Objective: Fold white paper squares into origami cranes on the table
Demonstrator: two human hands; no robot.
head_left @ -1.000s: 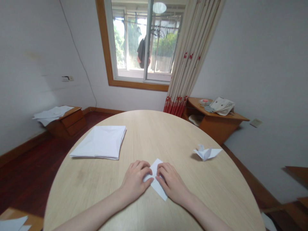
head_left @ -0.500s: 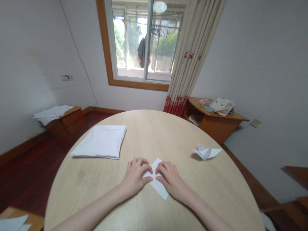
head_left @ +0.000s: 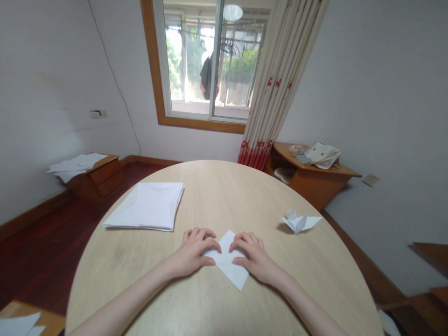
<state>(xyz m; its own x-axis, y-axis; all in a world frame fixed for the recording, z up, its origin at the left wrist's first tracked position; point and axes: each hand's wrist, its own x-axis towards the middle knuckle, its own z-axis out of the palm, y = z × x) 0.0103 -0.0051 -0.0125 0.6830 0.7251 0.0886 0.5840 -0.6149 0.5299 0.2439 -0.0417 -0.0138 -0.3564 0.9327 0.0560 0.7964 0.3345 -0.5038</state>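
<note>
A small folded white paper (head_left: pixel 234 274) lies flat on the table in diamond shape, one corner pointing away from me and one toward me. My left hand (head_left: pixel 193 253) curls around its left corner, holding it with the index finger and thumb. On the right corner, my right hand (head_left: pixel 254 258) has the same grip, its thumb and index fingertip resting on the paper. Both hands cover parts of the side corners. A folded paper bird (head_left: pixel 297 222) stands farther off, right of my right hand.
The round wooden table (head_left: pixel 217 196) carries a stack of white paper (head_left: pixel 147 205) at its back left. Beyond it are a low drawer cabinet (head_left: pixel 105 176) with sheets on top, a corner shelf (head_left: pixel 311 186) with a cloth bag, and a curtain (head_left: pixel 276 84) beside the window.
My hands have moved apart from the paper's middle toward its left and right corners, uncovering more of its surface. The stack and the paper bird have stayed put.
</note>
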